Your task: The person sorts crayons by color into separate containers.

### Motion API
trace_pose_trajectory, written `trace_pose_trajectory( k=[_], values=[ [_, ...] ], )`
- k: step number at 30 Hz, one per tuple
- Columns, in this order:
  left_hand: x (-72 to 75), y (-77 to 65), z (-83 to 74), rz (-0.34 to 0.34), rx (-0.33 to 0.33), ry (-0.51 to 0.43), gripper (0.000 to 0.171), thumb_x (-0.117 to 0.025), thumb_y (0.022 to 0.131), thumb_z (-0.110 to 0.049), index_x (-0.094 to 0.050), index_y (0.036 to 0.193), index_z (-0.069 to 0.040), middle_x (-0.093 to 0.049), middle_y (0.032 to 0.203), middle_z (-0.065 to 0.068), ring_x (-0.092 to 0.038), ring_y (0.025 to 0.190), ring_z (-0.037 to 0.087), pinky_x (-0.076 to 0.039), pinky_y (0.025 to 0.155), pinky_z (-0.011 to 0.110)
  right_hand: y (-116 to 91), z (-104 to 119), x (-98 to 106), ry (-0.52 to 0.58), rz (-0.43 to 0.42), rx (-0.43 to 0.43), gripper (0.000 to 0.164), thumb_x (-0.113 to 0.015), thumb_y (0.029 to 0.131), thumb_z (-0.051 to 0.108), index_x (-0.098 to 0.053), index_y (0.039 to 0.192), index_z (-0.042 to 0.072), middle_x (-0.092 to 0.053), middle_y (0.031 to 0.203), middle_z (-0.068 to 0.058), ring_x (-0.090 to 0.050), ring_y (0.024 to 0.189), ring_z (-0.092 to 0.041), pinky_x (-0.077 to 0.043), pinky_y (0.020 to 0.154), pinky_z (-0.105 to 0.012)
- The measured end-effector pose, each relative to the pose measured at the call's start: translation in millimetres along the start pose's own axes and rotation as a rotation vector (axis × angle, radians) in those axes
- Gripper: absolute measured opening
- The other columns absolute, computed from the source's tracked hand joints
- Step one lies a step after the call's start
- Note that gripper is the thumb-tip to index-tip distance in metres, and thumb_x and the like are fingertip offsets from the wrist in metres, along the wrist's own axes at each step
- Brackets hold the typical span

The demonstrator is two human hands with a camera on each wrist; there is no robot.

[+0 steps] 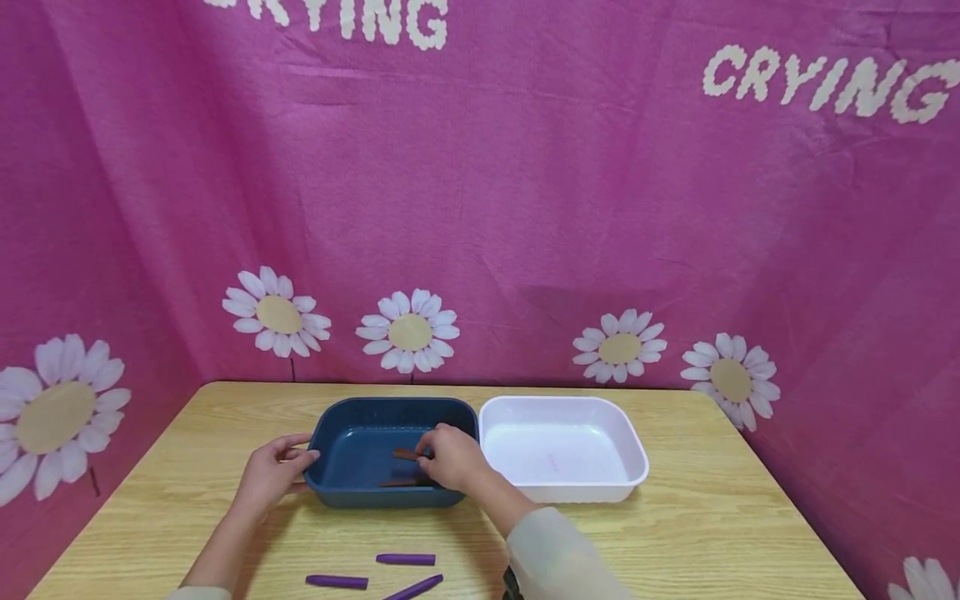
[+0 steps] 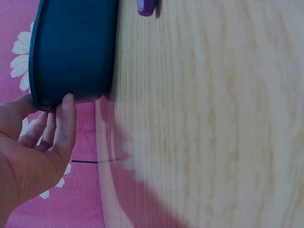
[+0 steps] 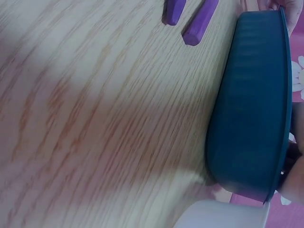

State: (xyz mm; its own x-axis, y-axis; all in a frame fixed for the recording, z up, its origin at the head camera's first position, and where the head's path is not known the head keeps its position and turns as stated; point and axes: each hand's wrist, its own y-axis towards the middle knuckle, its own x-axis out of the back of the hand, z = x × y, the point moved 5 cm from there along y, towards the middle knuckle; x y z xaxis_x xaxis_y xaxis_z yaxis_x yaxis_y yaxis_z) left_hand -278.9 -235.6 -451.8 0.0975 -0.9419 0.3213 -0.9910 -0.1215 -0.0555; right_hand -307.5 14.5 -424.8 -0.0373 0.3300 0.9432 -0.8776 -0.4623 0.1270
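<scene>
My left hand (image 1: 272,472) grips the left end of a dark blue plastic tub (image 1: 348,497), thumb over the rim and fingers against the outer wall. In the left wrist view that hand (image 2: 38,152) is seen below the tub's end. My right hand (image 1: 452,457) reaches inside the tub at its right side and pinches a brown crayon (image 1: 405,454). Another brown crayon (image 1: 397,484) lies on the tub's floor near the front wall, partly hidden by the hand. The tub's wall (image 3: 249,104) hides most of the right hand in the right wrist view.
A white plastic tub (image 1: 562,450) stands right beside the blue one. In front of the blue tub lie three purple crayons, one (image 1: 406,559) farther back, one (image 1: 337,581) to the left, one (image 1: 415,587) slanted at the frame's lower edge. A pink flowered cloth (image 1: 510,208) hangs behind the wooden table (image 1: 712,533).
</scene>
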Motion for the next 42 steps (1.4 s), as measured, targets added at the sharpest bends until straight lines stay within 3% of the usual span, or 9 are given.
trace_pose_trajectory(
  k=[14, 42],
  values=[
    [0.8, 0.9, -0.6, -0.003, 0.007, 0.010, 0.046, -0.059, 0.090, -0.012, -0.046, 0.130, 0.008, -0.063, 0.098, 0.015, -0.066, 0.073, 0.013, -0.058, 0.068, 0.036, 7.0, -0.4, -9.3, 0.027, 0.081, -0.099, 0.013, -0.065, 0.087, 0.024, -0.071, 0.096, 0.018, -0.059, 0.084, 0.002, -0.050, 0.074, -0.009, -0.048, 0.070, -0.025],
    [-1.7, -1.4, 2.2, -0.017, 0.038, -0.044, 0.045, -0.059, 0.091, -0.013, -0.047, 0.130, 0.006, -0.064, 0.098, 0.015, -0.067, 0.070, 0.015, -0.058, 0.064, 0.033, 4.3, -1.2, -14.4, -0.011, 0.104, -0.075, 0.014, -0.064, 0.088, 0.028, -0.072, 0.098, 0.023, -0.064, 0.091, 0.006, -0.055, 0.082, -0.006, -0.050, 0.076, -0.025]
  ],
)
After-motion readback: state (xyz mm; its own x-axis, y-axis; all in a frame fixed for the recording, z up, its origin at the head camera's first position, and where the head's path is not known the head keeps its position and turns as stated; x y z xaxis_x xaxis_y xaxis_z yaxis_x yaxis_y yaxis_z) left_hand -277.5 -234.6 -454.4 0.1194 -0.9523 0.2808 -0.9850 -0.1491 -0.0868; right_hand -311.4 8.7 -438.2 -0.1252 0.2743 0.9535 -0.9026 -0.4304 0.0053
